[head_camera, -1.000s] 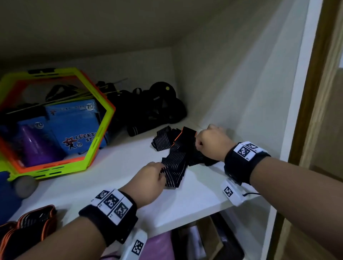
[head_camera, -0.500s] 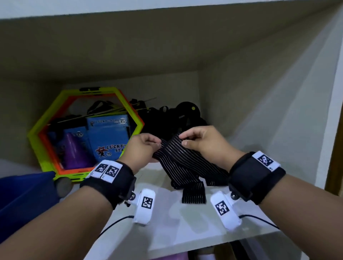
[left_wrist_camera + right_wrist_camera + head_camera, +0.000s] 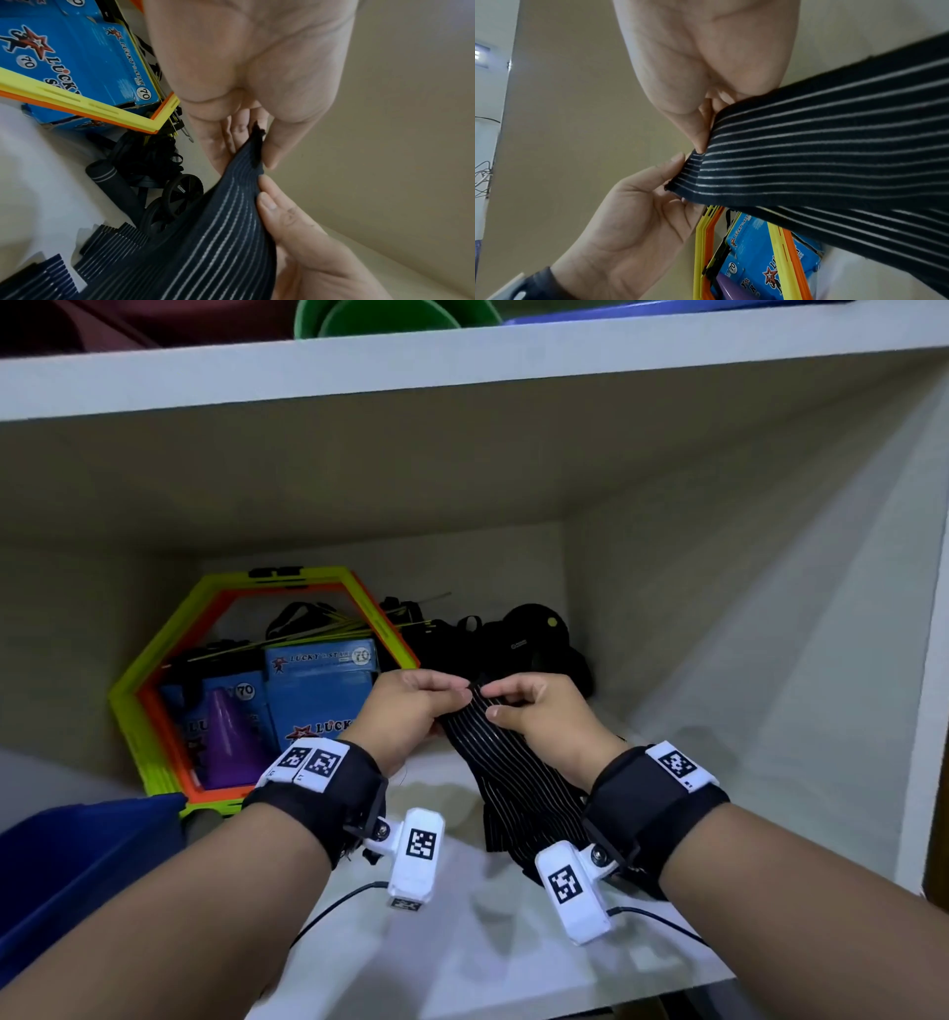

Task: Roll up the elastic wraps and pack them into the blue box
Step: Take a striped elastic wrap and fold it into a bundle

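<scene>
A black elastic wrap (image 3: pixel 506 778) with thin white stripes hangs from both hands above the white shelf (image 3: pixel 462 942); its lower part lies folded on the shelf. My left hand (image 3: pixel 459 694) pinches the top end of the wrap between thumb and fingers. Close beside it, my right hand (image 3: pixel 492 703) pinches the same end. In the left wrist view the left hand (image 3: pixel 257 148) grips the wrap (image 3: pixel 218 233) at its corner. In the right wrist view the right hand (image 3: pixel 706 132) holds the wrap (image 3: pixel 808 152) edge. The blue box (image 3: pixel 77 865) sits at the lower left.
Yellow and orange hexagon rings (image 3: pixel 154 701) lean at the back left around blue Lucky Star cartons (image 3: pixel 318 690) and a purple cone (image 3: pixel 231 742). Black gear (image 3: pixel 529 639) lies against the back wall. The upper shelf board (image 3: pixel 462 367) is overhead, and a side wall (image 3: pixel 770 660) stands on the right.
Both hands have lifted the wrap off the shelf and come together at its top end. The view has tilted upward.
</scene>
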